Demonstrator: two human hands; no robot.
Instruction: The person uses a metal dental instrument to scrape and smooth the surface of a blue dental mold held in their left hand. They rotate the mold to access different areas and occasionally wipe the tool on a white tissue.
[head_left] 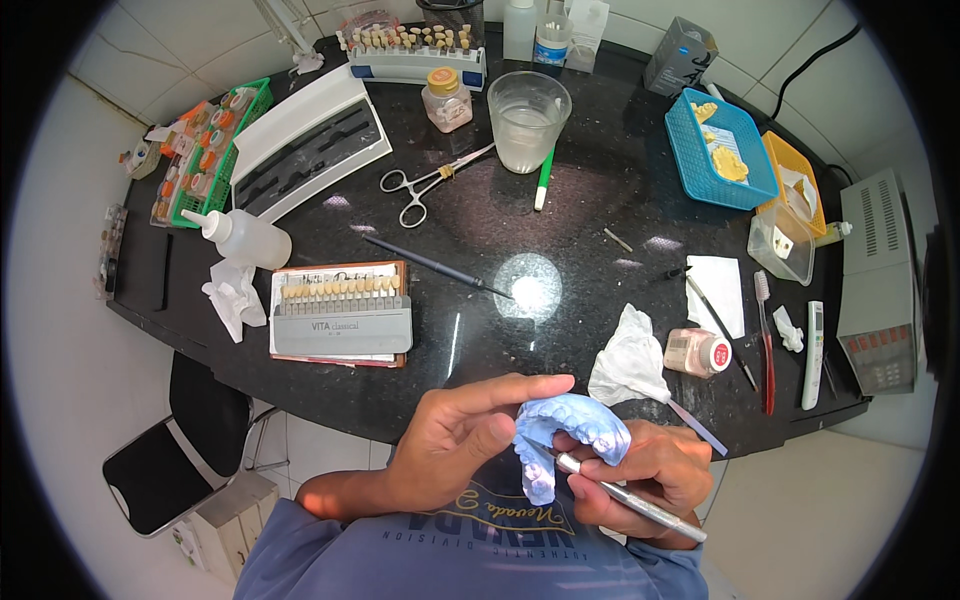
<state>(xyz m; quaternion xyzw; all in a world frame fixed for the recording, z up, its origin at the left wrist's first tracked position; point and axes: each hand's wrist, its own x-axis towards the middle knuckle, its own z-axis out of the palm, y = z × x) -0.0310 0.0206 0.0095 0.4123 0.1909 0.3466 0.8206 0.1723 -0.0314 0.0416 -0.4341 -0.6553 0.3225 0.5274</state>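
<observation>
A blue horseshoe-shaped dental cast (pixel 572 418) with white patches on its teeth is up off the table, in front of my shirt. My left hand (pixel 448 440) grips its left side, the index finger along the top edge and the thumb close to the inner side. My right hand (pixel 660 470) is closed around a slim silver metal handpiece (pixel 640 507), whose rounded end points into the cast's arch. The fingers of that hand also lie against the right part of the cast. Any working tip on the handpiece is hidden.
On the black table (pixel 480 340) are a shade guide (pixel 340 325), a dark slim tool (pixel 435 265), forceps (pixel 430 185), a water cup (pixel 528 120), crumpled tissue (pixel 630 360), a pink powder jar (pixel 697 352), a red toothbrush (pixel 766 350) and a blue basket (pixel 720 150).
</observation>
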